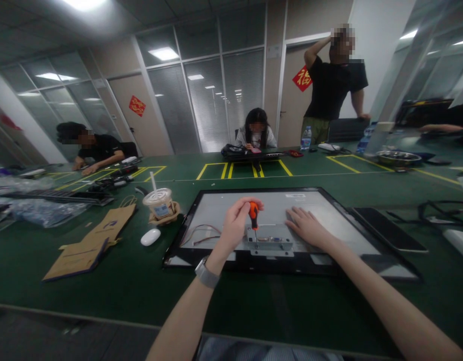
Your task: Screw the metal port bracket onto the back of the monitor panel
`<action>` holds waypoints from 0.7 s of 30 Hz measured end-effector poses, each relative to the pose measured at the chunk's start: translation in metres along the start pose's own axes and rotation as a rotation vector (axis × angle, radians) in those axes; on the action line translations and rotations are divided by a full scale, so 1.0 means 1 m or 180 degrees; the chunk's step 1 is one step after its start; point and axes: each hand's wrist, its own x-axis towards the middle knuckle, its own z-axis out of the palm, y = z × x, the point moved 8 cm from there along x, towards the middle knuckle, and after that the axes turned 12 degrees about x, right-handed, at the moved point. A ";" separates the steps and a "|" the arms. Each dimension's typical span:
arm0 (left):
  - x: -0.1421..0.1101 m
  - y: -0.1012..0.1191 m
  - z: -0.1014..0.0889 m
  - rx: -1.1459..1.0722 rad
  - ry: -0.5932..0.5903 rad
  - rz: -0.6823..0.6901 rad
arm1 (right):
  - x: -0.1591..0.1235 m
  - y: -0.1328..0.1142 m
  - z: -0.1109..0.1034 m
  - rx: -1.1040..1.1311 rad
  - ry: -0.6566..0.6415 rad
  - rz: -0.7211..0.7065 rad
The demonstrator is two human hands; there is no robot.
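Bare forearms (186,311) come first: left fingers (243,207) grasp an orange-black screwdriver (253,212), shaft near-upright over the metal bracket (272,246); right fingers (298,214), empty, lie flat rightward on the display panel (214,213).

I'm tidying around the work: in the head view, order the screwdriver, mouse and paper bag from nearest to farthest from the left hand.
1. Screwdriver: held in the left hand itself.
2. Mouse: to the left, just beside the panel.
3. Paper bag: farther left, past the mouse.
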 end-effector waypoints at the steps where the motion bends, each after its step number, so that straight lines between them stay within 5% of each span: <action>1: 0.000 0.001 0.000 0.0052 -0.0012 0.0019 | 0.000 0.000 0.000 -0.0003 0.0001 0.0000; 11: -0.002 0.014 -0.010 0.0758 0.0410 0.0388 | 0.002 0.002 0.002 0.0015 0.0135 -0.0115; 21: -0.001 0.007 -0.007 0.0553 0.0368 0.0133 | 0.000 -0.001 -0.001 -0.0059 0.0051 -0.0035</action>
